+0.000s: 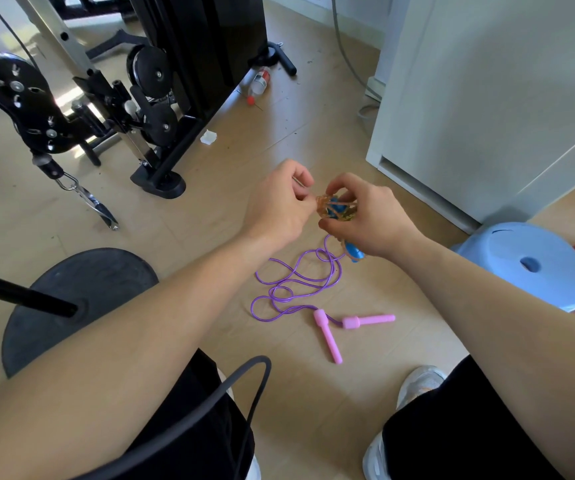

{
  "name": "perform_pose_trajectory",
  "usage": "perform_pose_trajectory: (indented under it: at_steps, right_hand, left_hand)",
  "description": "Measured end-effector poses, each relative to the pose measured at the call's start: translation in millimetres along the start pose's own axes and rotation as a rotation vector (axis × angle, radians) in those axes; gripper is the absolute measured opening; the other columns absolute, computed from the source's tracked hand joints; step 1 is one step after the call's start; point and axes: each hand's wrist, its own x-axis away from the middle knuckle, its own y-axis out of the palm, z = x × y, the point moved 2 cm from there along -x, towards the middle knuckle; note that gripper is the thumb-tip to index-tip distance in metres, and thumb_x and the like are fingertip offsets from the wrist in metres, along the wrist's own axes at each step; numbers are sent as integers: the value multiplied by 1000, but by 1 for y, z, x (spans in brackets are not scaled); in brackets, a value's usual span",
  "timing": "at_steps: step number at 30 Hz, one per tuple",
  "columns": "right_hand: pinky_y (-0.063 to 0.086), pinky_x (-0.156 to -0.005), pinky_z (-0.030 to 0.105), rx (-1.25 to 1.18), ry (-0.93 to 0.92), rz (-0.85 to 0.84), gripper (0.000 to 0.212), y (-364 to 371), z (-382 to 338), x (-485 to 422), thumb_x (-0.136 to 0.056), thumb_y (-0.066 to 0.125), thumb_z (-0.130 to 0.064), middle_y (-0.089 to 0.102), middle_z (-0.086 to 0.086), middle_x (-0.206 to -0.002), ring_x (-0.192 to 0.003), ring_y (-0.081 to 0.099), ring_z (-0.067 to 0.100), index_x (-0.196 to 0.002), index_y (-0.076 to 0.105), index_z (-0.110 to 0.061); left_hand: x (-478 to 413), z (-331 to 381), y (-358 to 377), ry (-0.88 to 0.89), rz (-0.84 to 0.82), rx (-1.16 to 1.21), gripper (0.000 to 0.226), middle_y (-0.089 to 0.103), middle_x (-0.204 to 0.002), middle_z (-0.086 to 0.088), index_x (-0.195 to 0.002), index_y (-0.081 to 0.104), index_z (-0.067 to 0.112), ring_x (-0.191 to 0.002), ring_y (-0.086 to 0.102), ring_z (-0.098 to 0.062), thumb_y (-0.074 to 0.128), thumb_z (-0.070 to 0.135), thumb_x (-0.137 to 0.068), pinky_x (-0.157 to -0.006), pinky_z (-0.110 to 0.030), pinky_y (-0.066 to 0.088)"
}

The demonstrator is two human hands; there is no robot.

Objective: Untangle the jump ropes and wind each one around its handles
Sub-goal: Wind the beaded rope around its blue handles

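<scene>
1. The left hand [279,206] pinches a strand of the orange rope [323,202] between thumb and fingertips.
2. The right hand [365,220] curls round the blue handles [353,252], with orange turns already crossing them. The bundle is held in the air, left of the blue stool [521,265].
3. The step in hand looks like winding. It should go best if the left hand pulls the strand taut and lays each turn snugly beside the previous one. The right hand should clamp the handles together so they do not splay. The loose end probably needs tucking under a turn.
4. The purple rope [300,281] lies in loose loops on the floor [313,393], left of the stool and nearer the person. Its pink handles [369,320] lie apart at an angle, not yet wound.
5. Counted: two hands, two jump ropes and two pink handles. Only one blue handle end shows plainly, so their number cannot be told.
</scene>
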Motion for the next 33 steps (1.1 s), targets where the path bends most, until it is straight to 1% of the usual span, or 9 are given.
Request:
perform_pose_trajectory:
  at_steps: [5,9,13,15,18,20,24,28,33]
  right_hand:
    - [36,-50,5,1,14,-6,34,-1,2,-1,-76,77,-29,65,-9,-90,-68,60,5,-105,59,-26]
    - [40,-55,14,11,34,-43,32,0,5,-1,-77,75,-27,66,-7,-90,-72,60,17,-103,57,-25]
    - [42,-57,17,10,20,-85,33,6,6,-1,-77,76,-29,66,-7,-89,-71,60,12,-104,57,-26]
    - [40,-56,17,16,31,-91,35,8,8,0,-77,76,-29,65,-7,-89,-69,57,6,-103,54,-25]
    - [44,-59,25,6,59,-92,37,8,16,1,-76,75,-29,66,-8,-90,-72,59,13,-102,49,-26]
    - [49,-67,32,-7,53,-80,36,6,18,0,-78,72,-29,66,-4,-89,-77,62,21,-106,49,-27]
    - [45,-77,31,112,-19,-182,53,12,19,1,-81,66,-26,60,-2,-103,-91,55,20,-130,51,-36]
    - [46,-77,35,175,-47,-207,28,21,19,5,-81,65,-26,54,1,-104,-93,54,25,-108,57,-24]
    - [48,-77,37,192,-85,-170,28,25,13,6,-81,58,-16,54,-6,-108,-93,55,24,-108,58,-23]
  left_hand:
    - [-7,-5,-9,30,27,-65,21,59,-74,10,-82,50,29,-70,58,-15,59,11,-79,-66,-34,51]
    - [-21,-12,-26,-47,147,-57,20,57,-71,10,-78,53,26,-64,52,-5,59,7,-80,-60,-18,40]
    - [-27,-17,-37,-99,203,-44,17,56,-75,11,-83,55,25,-67,51,0,58,8,-84,-56,-8,35]
    - [-25,-18,-27,-152,128,-18,16,55,-77,12,-90,58,23,-68,52,-4,53,8,-87,-56,-7,36]
    - [-19,-19,-6,-181,-149,27,27,53,-68,9,-87,64,25,-72,52,-19,45,7,-92,-72,-29,49]
    - [-14,-18,-1,-150,-261,-28,22,52,-61,4,-83,68,22,-66,51,-20,51,15,-96,-73,-39,54]
    - [-16,-23,-9,-190,-233,-44,19,59,-61,-1,-76,65,22,-59,58,-21,59,18,-94,-78,-41,59]
    - [-16,-22,-17,-244,-272,-81,27,62,-67,-4,-74,67,22,-61,61,-20,54,26,-97,-72,-34,59]
    - [-13,-15,-19,-485,-260,369,20,58,-66,-3,-69,62,13,-69,63,-21,56,16,-87,-56,-27,52]
